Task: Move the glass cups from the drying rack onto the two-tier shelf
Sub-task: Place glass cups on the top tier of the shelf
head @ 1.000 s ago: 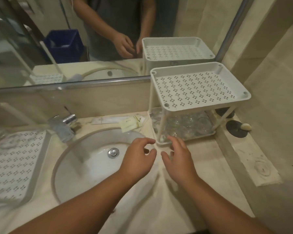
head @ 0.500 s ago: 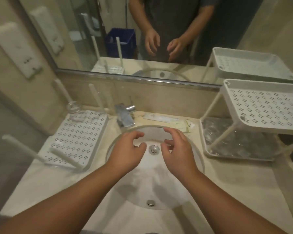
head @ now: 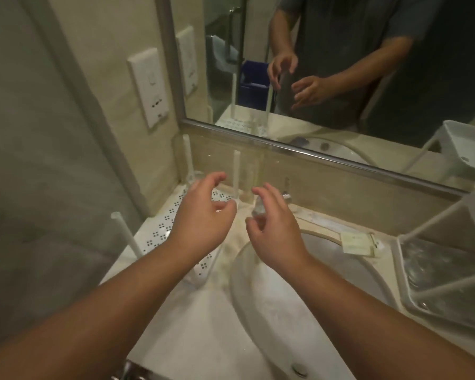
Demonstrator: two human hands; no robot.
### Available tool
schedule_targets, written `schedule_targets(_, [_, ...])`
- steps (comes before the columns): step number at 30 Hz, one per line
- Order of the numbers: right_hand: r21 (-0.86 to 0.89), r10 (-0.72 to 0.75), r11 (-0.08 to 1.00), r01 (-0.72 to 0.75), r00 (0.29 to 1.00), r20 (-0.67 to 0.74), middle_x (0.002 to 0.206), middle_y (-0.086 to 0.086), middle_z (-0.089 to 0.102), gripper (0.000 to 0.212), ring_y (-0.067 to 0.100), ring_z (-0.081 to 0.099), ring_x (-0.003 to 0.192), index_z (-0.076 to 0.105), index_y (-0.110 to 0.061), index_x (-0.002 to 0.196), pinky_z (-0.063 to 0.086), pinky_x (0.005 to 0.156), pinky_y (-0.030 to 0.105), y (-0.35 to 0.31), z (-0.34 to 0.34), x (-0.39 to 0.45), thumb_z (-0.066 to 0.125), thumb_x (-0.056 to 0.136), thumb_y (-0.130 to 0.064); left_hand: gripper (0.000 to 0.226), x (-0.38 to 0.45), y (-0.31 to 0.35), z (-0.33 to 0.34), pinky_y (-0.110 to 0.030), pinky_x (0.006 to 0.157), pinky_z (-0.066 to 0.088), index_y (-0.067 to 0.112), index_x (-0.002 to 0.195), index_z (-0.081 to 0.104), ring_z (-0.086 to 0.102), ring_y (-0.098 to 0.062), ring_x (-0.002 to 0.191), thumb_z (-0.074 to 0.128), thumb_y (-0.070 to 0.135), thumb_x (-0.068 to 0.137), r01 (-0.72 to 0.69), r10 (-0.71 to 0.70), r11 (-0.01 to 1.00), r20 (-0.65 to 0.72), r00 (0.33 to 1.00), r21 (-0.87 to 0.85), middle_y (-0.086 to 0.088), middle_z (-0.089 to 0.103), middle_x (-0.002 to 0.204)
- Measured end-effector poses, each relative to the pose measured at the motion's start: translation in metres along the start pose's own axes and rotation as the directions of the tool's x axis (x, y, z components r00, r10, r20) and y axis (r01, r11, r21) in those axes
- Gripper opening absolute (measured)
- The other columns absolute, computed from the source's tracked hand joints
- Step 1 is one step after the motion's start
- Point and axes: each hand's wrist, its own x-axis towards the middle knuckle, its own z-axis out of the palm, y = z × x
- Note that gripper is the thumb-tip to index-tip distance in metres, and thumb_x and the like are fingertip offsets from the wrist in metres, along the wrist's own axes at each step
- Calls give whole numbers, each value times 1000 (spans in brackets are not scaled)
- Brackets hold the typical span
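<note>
The white perforated drying rack point(head: 162, 229) with upright posts lies on the counter at the left. One clear glass cup point(head: 195, 176) stands blurred at its far corner. My left hand point(head: 200, 218) hovers over the rack with fingers loosely spread and holds nothing. Beside it, my right hand point(head: 274, 231) hangs over the rack's right edge, also with nothing in it. The two-tier shelf point(head: 406, 242) stands at the right edge. Its lower tier holds several glass cups point(head: 436, 278); only a corner of the upper tier shows.
The round sink basin point(head: 327, 275) lies between rack and shelf, with the faucet point(head: 285, 194) behind my right hand. Sachets point(head: 357, 242) lie by the basin's far rim. A mirror point(head: 340, 78) runs along the back; a wall socket point(head: 148, 89) is on the left.
Both hands have swung left from in front of the shelf, across the sink, to above the drying rack. The view turned left with them. Nothing was picked up.
</note>
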Motion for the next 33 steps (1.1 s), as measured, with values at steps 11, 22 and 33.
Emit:
schedule_targets(11, [-295, -22, 951, 91, 973, 230, 129, -4, 53, 56, 13, 60, 97, 42, -35, 136, 51, 83, 35, -17, 57, 104, 64, 86, -27, 50, 81, -78, -40, -26, 87, 45, 26, 134, 54, 61, -16, 105, 67, 27, 86, 143, -131, 981, -96, 987, 133, -1, 51, 134])
schedule_targets(22, [-469, 71, 853, 231, 837, 542, 148, 8, 36, 70, 31, 54, 121, 26, -39, 147, 50, 92, 43, -8, 139, 189, 57, 87, -23, 49, 118, -146, -19, -39, 86, 54, 27, 135, 53, 63, -20, 107, 64, 30, 88, 446, -446, 893, 9, 895, -64, 2, 58, 128])
schedule_targets(33, [-530, 98, 788, 313, 786, 610, 136, 4, 42, 54, 30, 59, 106, 39, -39, 139, 42, 71, 30, 5, 166, 209, 57, 90, -23, 37, 121, -153, -8, -30, 60, 49, 23, 127, 55, 64, -18, 72, 64, 18, 91, 679, -707, 505, 195, 679, -534, 1, 65, 98])
